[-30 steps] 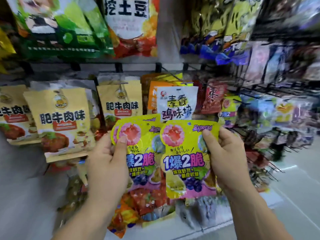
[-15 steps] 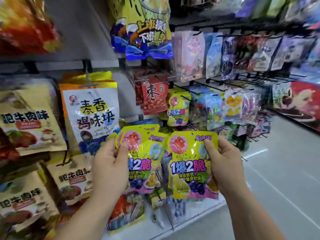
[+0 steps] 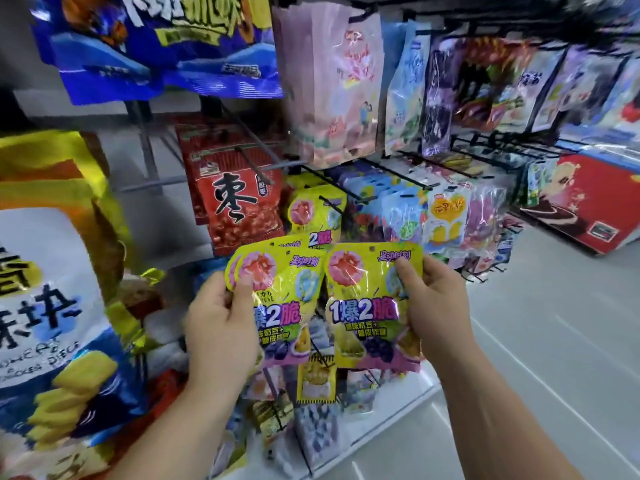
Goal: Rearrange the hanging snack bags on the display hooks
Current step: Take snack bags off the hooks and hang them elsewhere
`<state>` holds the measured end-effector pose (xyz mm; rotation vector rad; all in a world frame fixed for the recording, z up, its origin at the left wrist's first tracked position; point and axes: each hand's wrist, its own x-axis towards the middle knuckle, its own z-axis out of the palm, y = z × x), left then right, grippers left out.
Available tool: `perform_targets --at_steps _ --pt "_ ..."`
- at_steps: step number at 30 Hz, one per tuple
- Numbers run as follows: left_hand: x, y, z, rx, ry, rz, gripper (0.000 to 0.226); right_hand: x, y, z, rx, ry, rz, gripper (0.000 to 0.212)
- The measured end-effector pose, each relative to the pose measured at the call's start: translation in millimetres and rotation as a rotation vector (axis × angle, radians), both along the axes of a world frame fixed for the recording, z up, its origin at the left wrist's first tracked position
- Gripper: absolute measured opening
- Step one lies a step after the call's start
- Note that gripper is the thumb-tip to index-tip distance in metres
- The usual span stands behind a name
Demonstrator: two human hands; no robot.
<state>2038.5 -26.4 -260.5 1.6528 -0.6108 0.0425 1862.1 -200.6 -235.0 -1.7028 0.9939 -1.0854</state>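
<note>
I hold yellow-green snack bags side by side in front of the display. My left hand (image 3: 221, 327) grips a small stack of them (image 3: 280, 289) by its left edge, thumb on the front. My right hand (image 3: 433, 306) pinches a single matching bag (image 3: 363, 306) at its upper right edge. Just above and behind them, more bags of the same kind (image 3: 311, 216) hang on a black hook (image 3: 329, 192). A red date bag (image 3: 239, 202) hangs to the left of that hook.
Long black hooks (image 3: 391, 174) stick out toward me with blue, white and purple bags. Large blue bags (image 3: 156, 46) hang overhead, a big white-and-blue bag (image 3: 52, 306) is close at left. A white base shelf (image 3: 381, 420) runs below; grey floor and a red box (image 3: 588, 202) lie to the right.
The view has swung right along the display and moved closer. The beef-flavour bags have left the view; the matching yellow-green bags on their hook are now directly above my hands. Both grips are unchanged.
</note>
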Motion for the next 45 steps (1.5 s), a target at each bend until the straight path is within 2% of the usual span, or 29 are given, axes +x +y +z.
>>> perform_targets --at_steps 5,7,11,15,18,24,28,36,45 --pt "6 -24 -6 -0.011 0.006 0.049 0.028 25 -35 -4 -0.014 0.014 0.065 0.062" --pt "6 -29 -10 -0.033 0.035 0.052 0.021 33 -45 -5 0.013 -0.014 0.096 0.055" --pt "3 -45 -15 -0.041 0.102 0.116 0.018 44 -69 -11 0.038 -0.056 0.196 0.034" --pt "-9 -57 -21 -0.065 0.155 0.252 0.018 54 -94 -21 0.036 -0.056 0.314 0.044" --pt "-16 -63 -30 -0.027 0.138 0.398 0.034 59 -108 -24 0.037 -0.088 0.408 0.044" --pt "-46 -73 -33 -0.046 0.134 0.506 0.017 62 -120 -19 0.097 -0.099 0.57 0.04" --pt "-60 -73 -29 -0.07 0.135 0.525 0.017 61 -123 -17 0.045 -0.126 0.571 0.054" --pt "-62 -75 -19 -0.057 0.113 0.53 0.02 82 -125 -19 -0.019 -0.102 0.551 0.054" --pt "-57 -66 -14 -0.119 0.13 0.555 0.021 128 -133 -11 -0.113 0.078 0.349 0.058"
